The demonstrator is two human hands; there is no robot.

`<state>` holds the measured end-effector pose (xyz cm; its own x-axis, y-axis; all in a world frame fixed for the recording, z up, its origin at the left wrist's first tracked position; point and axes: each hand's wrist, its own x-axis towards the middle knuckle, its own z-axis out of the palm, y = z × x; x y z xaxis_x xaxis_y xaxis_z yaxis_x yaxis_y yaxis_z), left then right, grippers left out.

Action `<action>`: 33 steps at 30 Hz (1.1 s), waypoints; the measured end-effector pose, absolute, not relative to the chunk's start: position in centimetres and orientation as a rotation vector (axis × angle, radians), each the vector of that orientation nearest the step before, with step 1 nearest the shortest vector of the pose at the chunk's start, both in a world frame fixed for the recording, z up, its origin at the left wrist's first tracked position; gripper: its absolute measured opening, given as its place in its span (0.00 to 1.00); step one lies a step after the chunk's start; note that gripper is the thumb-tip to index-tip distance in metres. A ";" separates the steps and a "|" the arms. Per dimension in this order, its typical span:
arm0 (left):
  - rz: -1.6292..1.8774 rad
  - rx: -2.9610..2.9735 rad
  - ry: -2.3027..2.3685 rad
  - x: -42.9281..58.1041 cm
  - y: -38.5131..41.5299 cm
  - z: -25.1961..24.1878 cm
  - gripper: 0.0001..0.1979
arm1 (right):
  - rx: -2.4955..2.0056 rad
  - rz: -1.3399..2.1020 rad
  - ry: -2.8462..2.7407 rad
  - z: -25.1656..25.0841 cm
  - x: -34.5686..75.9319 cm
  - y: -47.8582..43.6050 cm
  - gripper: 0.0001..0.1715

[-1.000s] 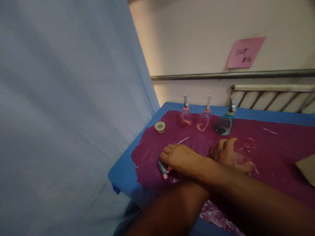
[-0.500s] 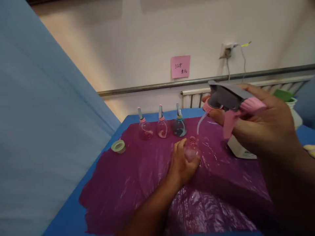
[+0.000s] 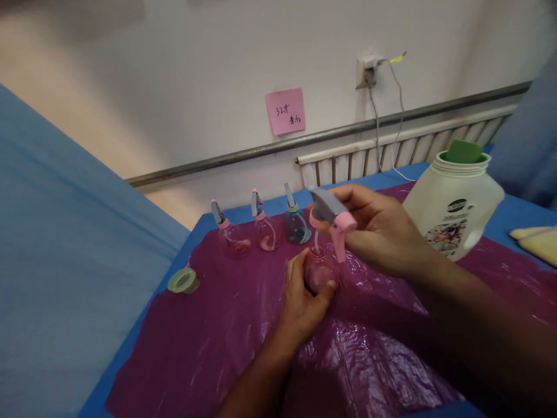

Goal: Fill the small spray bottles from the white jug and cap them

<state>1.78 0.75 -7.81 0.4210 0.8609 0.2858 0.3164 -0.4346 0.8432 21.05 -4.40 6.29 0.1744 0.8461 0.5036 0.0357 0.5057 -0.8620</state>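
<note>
My left hand [image 3: 304,293] is wrapped round a small round pink spray bottle [image 3: 319,271] standing on a purple plastic sheet [image 3: 235,331]. Above its open neck, my right hand [image 3: 374,229] grips a grey and pink trigger spray head [image 3: 333,212] by its collar. The clear dip tube [image 3: 317,241] hangs from the head, its lower end at the bottle's mouth. Behind stand a clear spray bottle with a pink collar [image 3: 235,239], a second such bottle [image 3: 267,234] and a teal spray bottle [image 3: 298,226], each with its spray head on.
A large cream jug [image 3: 452,197] with a green scoop or lid [image 3: 463,152] in its mouth stands at the right. Beyond it lies a yellow cloth-like item [image 3: 537,241]. A pale green cup [image 3: 183,281] sits at the left, near a blue curtain [image 3: 65,261].
My right hand has brought the spray head down and left over the bottle, so the tube now meets its neck. The view has shifted, showing the whole jug. My left hand still holds the bottle.
</note>
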 end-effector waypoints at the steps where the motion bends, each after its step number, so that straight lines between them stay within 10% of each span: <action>1: 0.958 1.952 1.001 1.8 0.7 -7.7 0.39 | -0.871 0.779 -1.285 5.5 21.2 -3.8 0.20; 12: 0.903 1.977 1.031 1.7 0.6 -7.2 0.40 | -0.935 1.396 -1.229 -0.2 24.6 -0.4 0.31; 33: 0.908 1.969 0.949 1.9 0.8 -7.1 0.41 | -0.894 1.255 -1.370 -0.5 24.6 0.2 0.25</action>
<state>1.90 0.82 -7.14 0.4724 0.8402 0.2665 0.3033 -0.4388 0.8458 24.64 0.22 -0.49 -0.1951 0.9606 0.1977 -0.1130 0.1782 -0.9775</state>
